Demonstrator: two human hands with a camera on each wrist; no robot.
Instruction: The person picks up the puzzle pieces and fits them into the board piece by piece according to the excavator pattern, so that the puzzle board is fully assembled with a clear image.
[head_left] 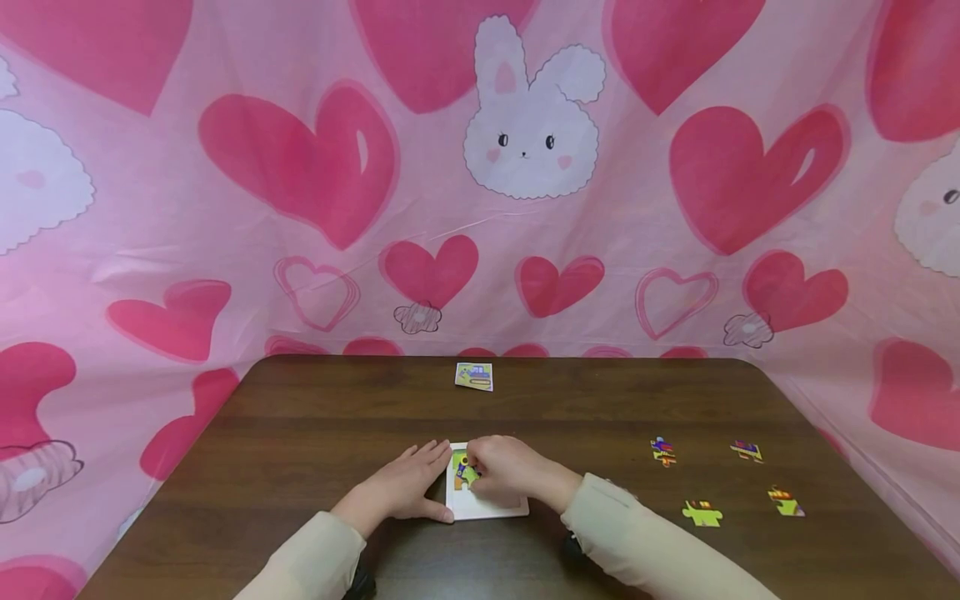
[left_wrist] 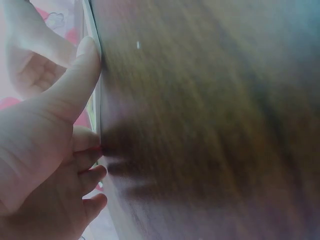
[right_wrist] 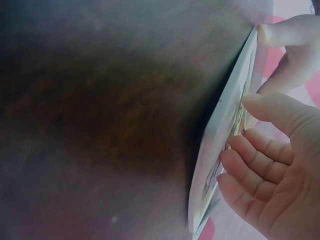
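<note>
A white-framed puzzle tray (head_left: 491, 507) lies on the table in front of me, with colourful green, blue and orange pieces in its upper left part. My left hand (head_left: 401, 487) rests at the tray's left side, fingers extended, thumb at the near left corner. Over the tray, my right hand (head_left: 513, 471) bends its fingers and thumb down onto a green puzzle piece (head_left: 469, 474), seemingly pinching it. The right wrist view shows that thumb and the fingertips (right_wrist: 247, 131) down at the pieces. My right hand hides much of the tray's right side.
Several loose puzzle pieces lie at the table's right: a blue-red one (head_left: 663, 452), a purple-yellow one (head_left: 747, 451), a green one (head_left: 702, 513) and a red-green one (head_left: 786, 502). A small picture card (head_left: 474, 377) lies near the far edge. Pink heart-patterned cloth (head_left: 442, 200) hangs behind.
</note>
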